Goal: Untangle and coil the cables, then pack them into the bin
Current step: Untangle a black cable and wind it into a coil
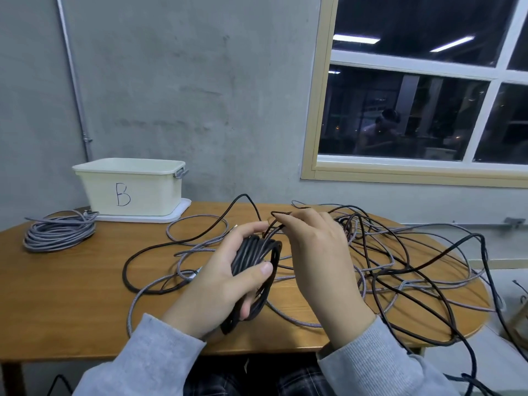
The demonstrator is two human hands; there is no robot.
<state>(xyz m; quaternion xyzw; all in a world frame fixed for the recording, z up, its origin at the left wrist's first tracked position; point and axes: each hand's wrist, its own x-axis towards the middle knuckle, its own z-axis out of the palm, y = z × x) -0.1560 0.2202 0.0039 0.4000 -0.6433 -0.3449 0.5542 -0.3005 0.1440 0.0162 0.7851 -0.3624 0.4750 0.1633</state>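
Progress: roughly one cable of several finished. Grey coil (58,231) lies wound on bench (71,295) just left of bin (130,187), not yet packed. We judge bin contents unknown; interior hidden. Our left hand (225,277) grips part-wound black coil (255,270), fingers and thumb curled round it. Our right hand (317,252) pinches black strand near coil top, feeding next loop. Remaining: loose black cable (423,267) and grey braided cable (197,224) lie tangled across bench, right of centre; black run trails off bench edge.
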